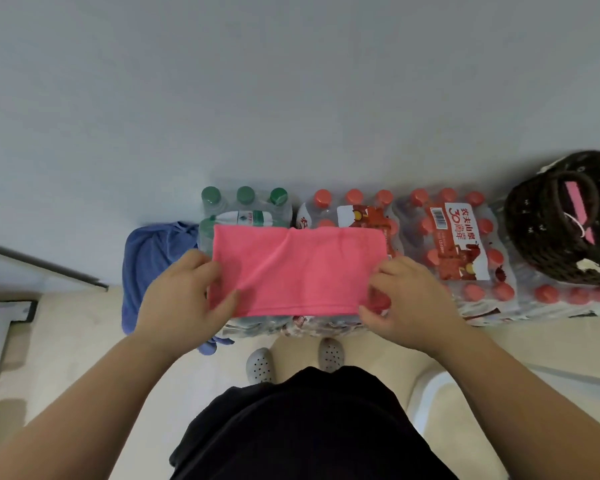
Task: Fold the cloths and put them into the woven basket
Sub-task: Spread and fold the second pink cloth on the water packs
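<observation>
Fingers (219, 271) at pink cloth's (298, 268) ends

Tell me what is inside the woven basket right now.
Through the open top of the woven basket, under its handle, a strip of pink cloth shows, like the pink cloth being folded. The dark wall hides the rest of the inside, so anything more in there cannot be seen.

Perhaps a storeroom, shrink-wrapped bottle packs (458, 237)
</observation>
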